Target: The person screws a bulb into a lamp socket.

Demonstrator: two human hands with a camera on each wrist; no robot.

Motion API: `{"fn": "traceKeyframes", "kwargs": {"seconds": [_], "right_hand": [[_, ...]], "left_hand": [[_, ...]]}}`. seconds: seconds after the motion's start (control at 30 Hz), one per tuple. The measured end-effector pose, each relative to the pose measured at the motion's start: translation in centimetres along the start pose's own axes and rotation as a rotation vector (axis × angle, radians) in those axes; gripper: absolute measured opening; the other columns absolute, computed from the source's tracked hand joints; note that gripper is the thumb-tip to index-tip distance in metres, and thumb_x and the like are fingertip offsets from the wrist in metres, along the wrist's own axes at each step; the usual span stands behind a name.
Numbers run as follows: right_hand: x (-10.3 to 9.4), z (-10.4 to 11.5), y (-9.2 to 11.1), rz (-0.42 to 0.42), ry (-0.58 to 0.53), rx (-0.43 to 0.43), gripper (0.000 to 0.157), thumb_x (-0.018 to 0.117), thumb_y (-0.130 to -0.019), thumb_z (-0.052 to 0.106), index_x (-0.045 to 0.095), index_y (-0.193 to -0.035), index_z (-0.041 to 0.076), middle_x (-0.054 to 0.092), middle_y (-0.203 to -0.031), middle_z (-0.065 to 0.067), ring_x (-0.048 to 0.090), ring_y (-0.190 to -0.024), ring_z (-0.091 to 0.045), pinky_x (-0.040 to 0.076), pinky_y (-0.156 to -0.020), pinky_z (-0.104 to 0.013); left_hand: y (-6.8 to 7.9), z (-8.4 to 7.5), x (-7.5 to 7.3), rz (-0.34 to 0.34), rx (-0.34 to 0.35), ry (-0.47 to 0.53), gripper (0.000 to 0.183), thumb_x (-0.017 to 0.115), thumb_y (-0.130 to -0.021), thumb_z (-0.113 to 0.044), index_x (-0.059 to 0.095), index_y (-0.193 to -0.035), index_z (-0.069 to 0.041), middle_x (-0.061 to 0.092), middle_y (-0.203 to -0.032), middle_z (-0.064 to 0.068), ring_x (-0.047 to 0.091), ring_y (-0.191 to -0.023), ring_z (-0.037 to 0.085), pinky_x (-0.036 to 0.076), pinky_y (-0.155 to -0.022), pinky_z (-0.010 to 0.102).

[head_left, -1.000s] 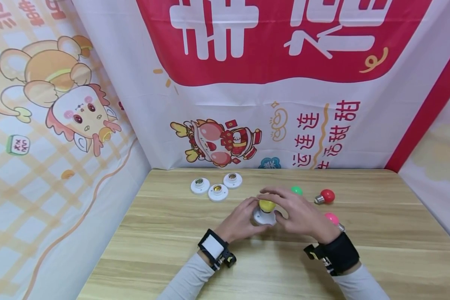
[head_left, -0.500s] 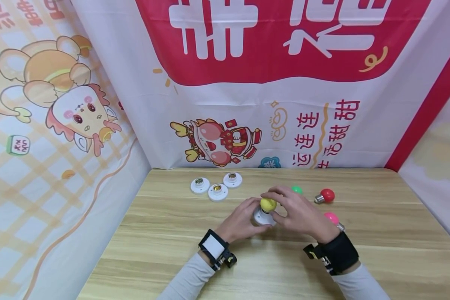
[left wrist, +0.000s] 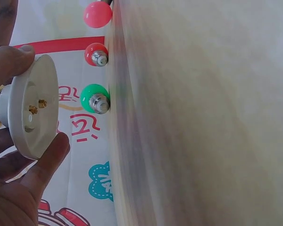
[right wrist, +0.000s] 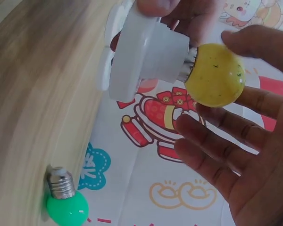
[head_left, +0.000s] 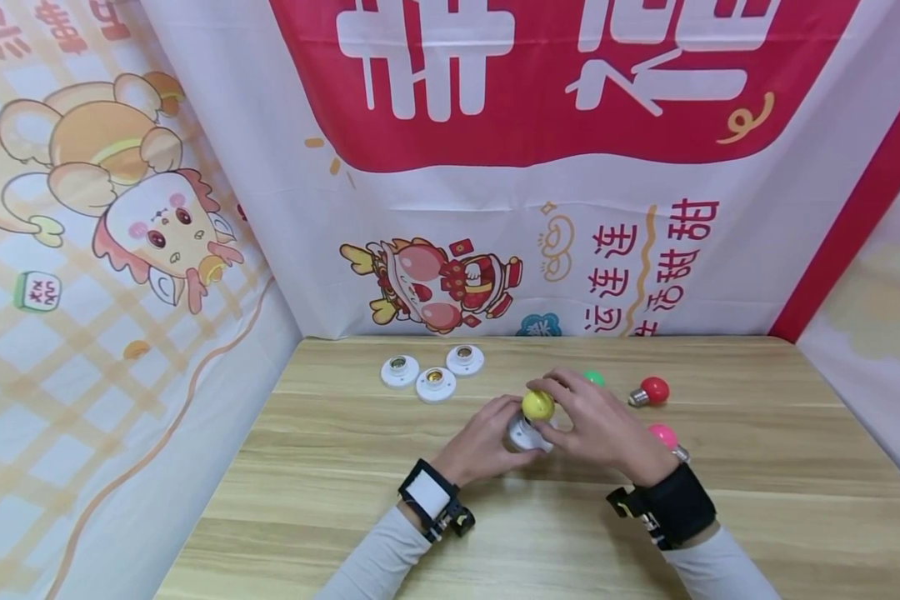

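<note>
My left hand (head_left: 480,442) grips a round white lamp holder (head_left: 527,435) by its rim. Seen in the left wrist view, the base's underside (left wrist: 40,117) shows brass screws and stands away from the wooden table. A yellow light bulb (head_left: 538,406) sits in the socket, with a little of its metal thread showing above the collar in the right wrist view. The thumb and forefinger of my right hand (head_left: 596,425) pinch the bulb's globe, while the other fingers spread out beside it.
Three more white lamp holders (head_left: 436,385) stand grouped at the back left. To the right lie a green bulb (head_left: 593,380), a red bulb (head_left: 654,390) and a pink bulb (head_left: 664,436). A printed cloth (head_left: 450,200) hangs along the table's back edge.
The right hand's fingers have shifted round the yellow bulb, uncovering more of its globe, and the hand has moved slightly. The left hand keeps its hold on the lamp holder.
</note>
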State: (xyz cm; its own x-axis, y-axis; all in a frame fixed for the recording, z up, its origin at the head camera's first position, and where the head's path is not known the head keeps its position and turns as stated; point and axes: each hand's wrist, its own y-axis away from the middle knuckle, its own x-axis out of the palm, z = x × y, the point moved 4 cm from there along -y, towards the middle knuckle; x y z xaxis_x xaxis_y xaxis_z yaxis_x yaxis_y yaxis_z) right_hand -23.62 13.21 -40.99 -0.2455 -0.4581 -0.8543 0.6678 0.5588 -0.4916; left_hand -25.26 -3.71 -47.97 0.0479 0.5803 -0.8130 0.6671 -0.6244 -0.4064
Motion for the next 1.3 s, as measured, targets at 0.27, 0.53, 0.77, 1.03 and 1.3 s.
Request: {"fn": "traceKeyframes", "kwargs": {"seconds": [0.27,0.53,0.77,1.03,1.3], "right_hand": [[-1.1,0.2,0.0,-0.012,-0.057,-0.035,0.061,0.068,-0.079,0.027,0.052,-0.138,0.023,0.046,-0.139,-0.004,0.055,-0.080,-0.014,0.050,-0.056,-0.027],[-0.9,0.7,0.0,0.068,-0.156,-0.108,0.058,0.070,-0.079,0.007,0.058,-0.132,0.026,0.051,-0.138,0.001,0.043,-0.128,-0.017,0.048,-0.098,-0.043],[-0.6,0.5,0.0,0.052,-0.148,-0.078,0.048,0.071,-0.080,0.015,0.063,-0.126,0.023,0.057,-0.128,0.005,0.047,-0.121,-0.012,0.050,-0.095,-0.038],[-0.4,0.2,0.0,0.037,-0.085,-0.035,0.044,0.075,-0.079,0.030,0.065,-0.122,0.020,0.059,-0.120,0.003,0.052,-0.111,-0.014,0.054,-0.088,-0.034],[-0.4,0.0,0.1,0.015,-0.041,-0.001,0.044,0.076,-0.079,0.041,0.066,-0.116,0.020,0.058,-0.115,0.004,0.055,-0.103,-0.012,0.055,-0.084,-0.034]], "left_hand": [[0.0,0.1,0.0,-0.016,-0.006,0.027,0.071,0.070,-0.081,-0.053,0.047,-0.139,-0.018,0.051,-0.134,-0.004,0.048,-0.119,0.007,0.046,-0.098,0.024],[0.1,0.0,-0.1,-0.007,0.003,0.033,0.082,0.072,-0.081,-0.049,0.035,-0.148,-0.019,0.049,-0.137,-0.002,0.046,-0.122,0.008,0.045,-0.099,0.023],[0.1,0.1,0.0,-0.011,0.016,0.032,0.081,0.071,-0.081,-0.051,0.035,-0.148,-0.020,0.050,-0.135,-0.004,0.047,-0.119,0.006,0.046,-0.097,0.022],[0.0,0.0,0.0,-0.009,0.023,0.029,0.077,0.067,-0.083,-0.054,0.039,-0.145,-0.018,0.050,-0.136,-0.004,0.046,-0.121,0.007,0.045,-0.098,0.021],[0.2,-0.2,0.2,0.000,0.004,0.032,0.071,0.066,-0.083,-0.056,0.045,-0.140,-0.019,0.051,-0.134,-0.005,0.047,-0.120,0.006,0.046,-0.097,0.022]]}}
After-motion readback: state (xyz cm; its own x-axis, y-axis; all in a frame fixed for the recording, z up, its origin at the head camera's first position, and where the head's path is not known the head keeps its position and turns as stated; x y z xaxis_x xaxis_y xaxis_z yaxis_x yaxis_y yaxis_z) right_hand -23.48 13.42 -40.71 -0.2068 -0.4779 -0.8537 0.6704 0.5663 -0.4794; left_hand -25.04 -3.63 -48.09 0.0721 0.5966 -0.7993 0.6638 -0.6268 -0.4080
